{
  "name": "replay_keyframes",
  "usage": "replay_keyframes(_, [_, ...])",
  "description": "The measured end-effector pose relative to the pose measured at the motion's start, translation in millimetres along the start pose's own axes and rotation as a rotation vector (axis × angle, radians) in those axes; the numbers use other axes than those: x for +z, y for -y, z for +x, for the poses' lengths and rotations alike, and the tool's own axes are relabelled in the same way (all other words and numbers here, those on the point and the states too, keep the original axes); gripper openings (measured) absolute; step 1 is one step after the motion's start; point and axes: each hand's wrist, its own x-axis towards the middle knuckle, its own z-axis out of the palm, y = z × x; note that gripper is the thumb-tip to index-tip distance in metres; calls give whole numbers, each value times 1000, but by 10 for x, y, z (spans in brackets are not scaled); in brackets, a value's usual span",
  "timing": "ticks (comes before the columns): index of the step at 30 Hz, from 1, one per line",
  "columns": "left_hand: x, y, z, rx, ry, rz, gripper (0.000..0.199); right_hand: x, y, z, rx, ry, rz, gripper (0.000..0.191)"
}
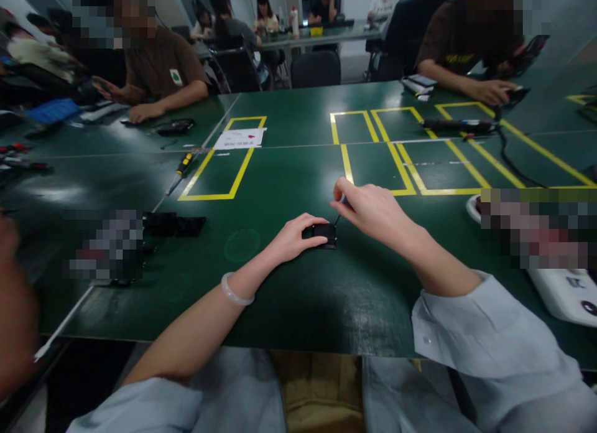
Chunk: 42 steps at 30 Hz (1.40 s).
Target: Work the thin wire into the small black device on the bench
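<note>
A small black rectangular part (324, 234) lies on the green table. My left hand (301, 237) grips it from the left, thumb along the near side and fingers along the far side. My right hand (366, 206) is raised just to the right, its fingers pinched around a thin dark tool (338, 219). The tool's lower end points down at the part's right edge; whether it touches cannot be made out. Most of the tool is hidden in my fingers, so its kind does not show.
Yellow tape outlines (405, 165) mark the green table (280, 315). A yellow-black screwdriver (183, 168) lies to the left, near a white paper (241, 138). Black parts (175, 224) are at left; a white case (559, 296) is at right. Co-workers sit across the table and at left.
</note>
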Motion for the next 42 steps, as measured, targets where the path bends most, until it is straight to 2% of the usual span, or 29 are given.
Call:
replay_keyframes(8, [-8, -13, 6, 5, 1, -14, 38, 0, 28, 6, 9, 24, -49, 25])
replay_keyframes(17, [-5, -15, 3, -3, -2, 4, 39, 44, 4, 5, -2, -4, -20, 24])
replay_keyframes(27, [-18, -31, 8, -7, 5, -2, 38, -16, 39, -3, 10, 39, -103, 26])
replay_keyframes(34, [-6, -6, 0, -6, -1, 3, 39, -32, 56, -17, 0, 20, -45, 25])
replay_keyframes(42, [-11, -21, 5, -12, 13, 1, 39, -41, 41, -8, -4, 39, -92, 29])
